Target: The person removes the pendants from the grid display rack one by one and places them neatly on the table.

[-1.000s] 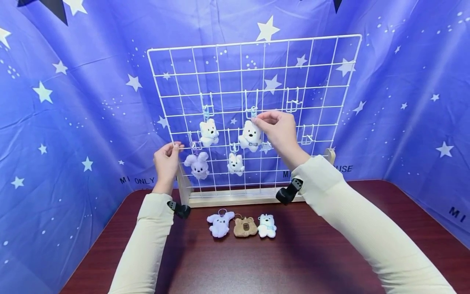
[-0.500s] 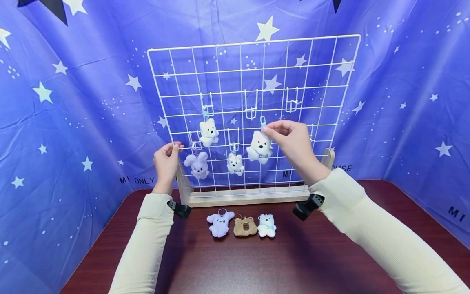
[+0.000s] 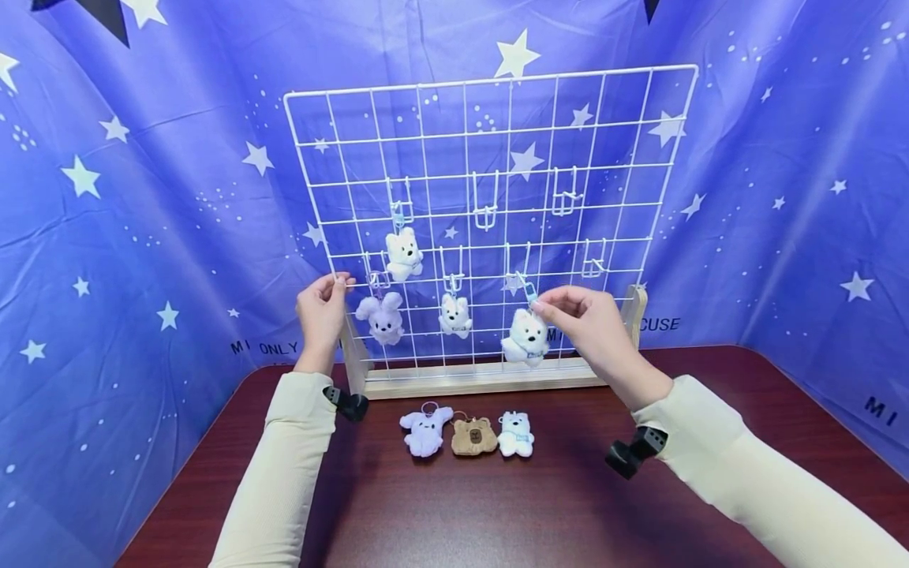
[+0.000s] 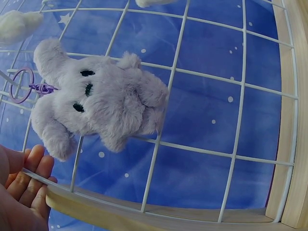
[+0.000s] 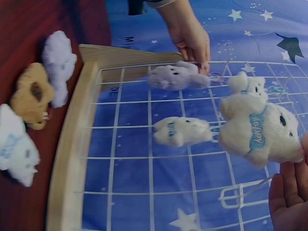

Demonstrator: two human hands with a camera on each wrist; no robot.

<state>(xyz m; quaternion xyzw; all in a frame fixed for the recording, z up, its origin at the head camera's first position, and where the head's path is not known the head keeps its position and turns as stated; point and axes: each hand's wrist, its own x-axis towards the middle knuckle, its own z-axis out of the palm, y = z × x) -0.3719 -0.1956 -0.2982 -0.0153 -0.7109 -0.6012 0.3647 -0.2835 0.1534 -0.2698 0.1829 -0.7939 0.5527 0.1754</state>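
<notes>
White fluffy bear keychain (image 3: 527, 339), hanging in front of the white wire grid (image 3: 490, 81), just below a bent white wire hook (image 3: 518, 274). Hard to make out up top: pale blue clip (image 3: 531, 294), partly covered by fingertips. Cannot tell if hooked on or only touching. In the right wrist view, cut off at the edge: most of the right hand (image 3: 592, 322), with the bear's top running out of sight there too. In the left wrist view, only part of the left hand (image 3: 321, 312) in the corner.

Soft and puffy all over, with small round ears, dark eyes and a dark nose. Blue band across the body, reading "Happy" up close, too blurry to read from the head view.

Right thumb and finger close together, pinching the clip. Left thumb and fingers pinching the grid's left side, near a light purple fluffy mouse-like keychain (image 3: 383, 319). Below, on the shiny dark red table (image 3: 454, 513), three more fluffy keychains (image 3: 473, 438) in a row.
</notes>
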